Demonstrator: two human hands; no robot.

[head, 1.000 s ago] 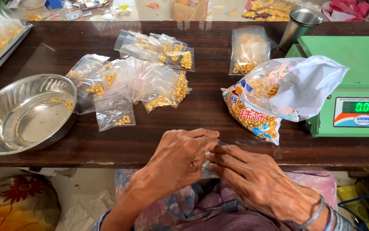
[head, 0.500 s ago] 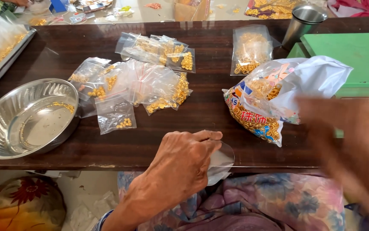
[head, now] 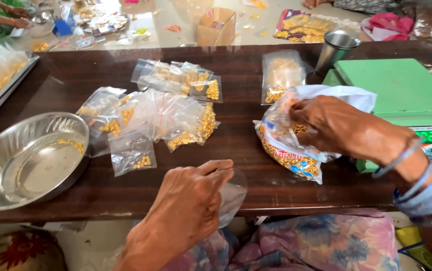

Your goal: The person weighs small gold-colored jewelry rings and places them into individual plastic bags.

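Seated at a dark wooden tabletop (head: 256, 65), a person packs small gold-coloured beads into clear bags. Largest on the surface are a green weighing scale (head: 401, 90) at three o'clock and a steel bowl (head: 5, 185) at nine o'clock, the bowl holding a few loose beads. Between them, toward eleven o'clock, lies a heap of little filled bags (head: 160, 113), with one more filled bag (head: 281, 75) and a steel cup (head: 337, 47) at one o'clock. Just beside the scale rests a large plastic sack of beads (head: 291, 160), slumped on its side; the right hand (head: 346, 125) reaches into its open mouth, fingers curled inside, though whether they have closed on any beads cannot be told. At six o'clock, at the tabletop's near edge, the left hand (head: 191, 206) pinches an empty clear bag (head: 233, 193), its grip clamped on the bag's upper part. That bag looks feather-light, limp and slippery, best held at the rim with thumb and fingers so the mouth stays open. The sack appears heavier and floppy, likely to spill if lifted by its loose top.
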